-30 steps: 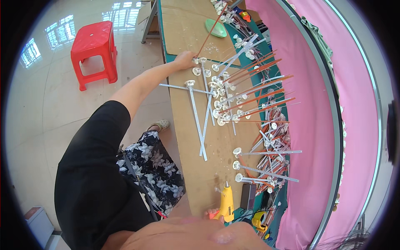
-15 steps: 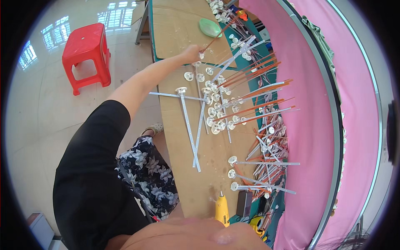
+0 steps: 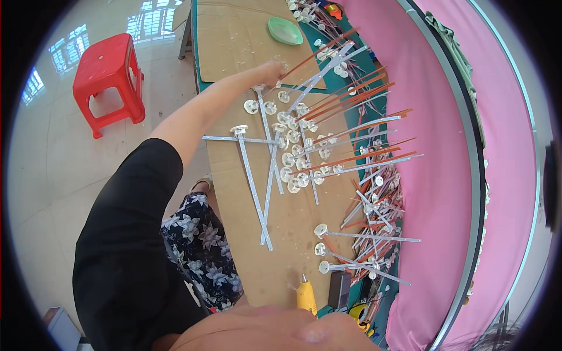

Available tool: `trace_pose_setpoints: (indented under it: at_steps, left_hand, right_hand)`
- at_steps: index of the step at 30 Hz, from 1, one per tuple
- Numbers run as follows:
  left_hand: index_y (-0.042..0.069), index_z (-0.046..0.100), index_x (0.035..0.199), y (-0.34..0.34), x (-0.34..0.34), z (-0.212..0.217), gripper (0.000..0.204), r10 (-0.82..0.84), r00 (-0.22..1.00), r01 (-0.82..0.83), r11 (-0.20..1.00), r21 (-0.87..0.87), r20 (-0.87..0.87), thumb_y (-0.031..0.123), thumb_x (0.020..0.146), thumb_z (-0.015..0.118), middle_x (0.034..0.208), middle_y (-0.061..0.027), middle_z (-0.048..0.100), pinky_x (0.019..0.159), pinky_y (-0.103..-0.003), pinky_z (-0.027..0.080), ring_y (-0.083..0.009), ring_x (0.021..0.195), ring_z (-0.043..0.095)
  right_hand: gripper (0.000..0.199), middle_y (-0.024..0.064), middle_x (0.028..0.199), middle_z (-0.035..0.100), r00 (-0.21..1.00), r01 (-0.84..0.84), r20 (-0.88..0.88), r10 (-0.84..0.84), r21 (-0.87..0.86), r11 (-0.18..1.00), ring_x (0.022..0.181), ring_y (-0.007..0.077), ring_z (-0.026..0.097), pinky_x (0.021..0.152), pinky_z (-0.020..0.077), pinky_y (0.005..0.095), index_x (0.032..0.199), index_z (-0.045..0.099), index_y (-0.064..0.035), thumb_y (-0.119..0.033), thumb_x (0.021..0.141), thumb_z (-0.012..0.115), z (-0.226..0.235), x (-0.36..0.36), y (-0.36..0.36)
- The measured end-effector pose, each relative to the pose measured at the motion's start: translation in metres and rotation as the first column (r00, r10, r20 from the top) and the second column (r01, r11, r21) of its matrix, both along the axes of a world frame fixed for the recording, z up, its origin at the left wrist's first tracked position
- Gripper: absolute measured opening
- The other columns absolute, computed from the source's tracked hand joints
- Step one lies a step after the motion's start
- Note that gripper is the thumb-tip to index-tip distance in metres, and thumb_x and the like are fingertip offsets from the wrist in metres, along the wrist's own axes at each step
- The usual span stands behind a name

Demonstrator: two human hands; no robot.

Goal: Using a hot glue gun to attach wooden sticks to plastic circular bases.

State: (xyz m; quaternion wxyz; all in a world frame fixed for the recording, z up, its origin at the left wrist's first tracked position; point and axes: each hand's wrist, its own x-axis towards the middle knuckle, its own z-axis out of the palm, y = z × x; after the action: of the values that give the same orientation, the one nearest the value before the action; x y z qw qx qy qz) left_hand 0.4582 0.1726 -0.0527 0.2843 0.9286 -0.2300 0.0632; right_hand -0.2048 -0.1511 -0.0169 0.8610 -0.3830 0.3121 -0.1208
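Note:
My left hand reaches across to the far part of the cardboard-covered table. Its fingers are closed around the base end of a thin reddish-brown strip with a small white disc at that end. The strip slants up to the right, beside a pair of crossed pale strips. Just nearer lie several white round bases, some with pale grey perforated strips attached, others with brown strips fanned to the right. My right hand is not in view.
A green dish sits on the far cardboard. A yellow glue gun stands near me beside a dark box. Tangled strips line the right side, by a pink cloth. On the floor at left is a red stool.
The strip in my left hand has tipped lower toward the right, and the hand has come slightly nearer the group of bases. The whole view has shifted a little.

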Motion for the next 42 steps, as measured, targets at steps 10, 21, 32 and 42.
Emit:
trace_pose_setpoints:
  at_steps: [10, 21, 32, 42]
  left_hand:
    - [0.009, 0.064, 0.095, 0.031, -0.002, -0.018, 0.044, 0.104, 0.994, -0.105, 0.993, 0.058, 0.026, 0.010, 0.052, 0.072, 0.093, -0.0139, 0.064, 0.075, -0.038, 0.049, -0.0312, 0.087, 0.061]
    - [0.003, 0.062, 0.101, 0.024, -0.039, 0.035, 0.036, 0.225, 0.973, -0.220, 0.970, -0.102, 0.042, 0.010, 0.065, 0.060, 0.096, -0.0186, 0.063, 0.081, -0.039, 0.048, -0.0338, 0.091, 0.060]
    - [0.005, 0.061, 0.105, 0.024, -0.219, 0.075, 0.023, 0.140, 0.958, 0.090, 0.679, -0.729, 0.249, 0.014, 0.084, 0.059, 0.095, -0.0057, 0.065, 0.070, -0.027, 0.049, -0.0144, 0.084, 0.061]
    - [0.004, 0.062, 0.099, -0.161, -0.350, 0.082, 0.022, -0.579, 0.765, 0.631, 0.588, -0.507, 0.281, 0.015, 0.080, 0.061, 0.088, -0.0120, 0.063, 0.067, -0.034, 0.047, -0.0245, 0.078, 0.061]
  right_hand:
    - [0.043, 0.0099, 0.082, 0.054, 0.987, -0.146, 0.079, 0.136, 0.124, 0.982, 0.080, 0.0253, 0.053, 0.068, 0.0463, 0.0375, 0.099, 0.051, -0.0030, -0.034, 0.071, 0.062, -0.116, -0.059, -0.097]
    - [0.042, 0.0111, 0.086, 0.054, 0.991, -0.095, 0.098, 0.092, 0.020, 0.995, 0.081, 0.0260, 0.052, 0.070, 0.0459, 0.0380, 0.100, 0.051, -0.0022, -0.033, 0.074, 0.060, -0.009, 0.000, -0.008]
    - [0.041, 0.0124, 0.087, 0.054, 0.998, -0.046, 0.050, 0.046, 0.010, 0.999, 0.083, 0.0294, 0.053, 0.070, 0.0473, 0.0414, 0.103, 0.050, -0.0027, -0.031, 0.075, 0.060, -0.028, -0.010, -0.029]
    - [0.039, 0.0141, 0.091, 0.056, 0.981, -0.109, 0.170, 0.095, 0.071, 0.992, 0.085, 0.0323, 0.056, 0.070, 0.0497, 0.0436, 0.105, 0.051, -0.0009, -0.029, 0.078, 0.059, -0.036, 0.004, -0.028]
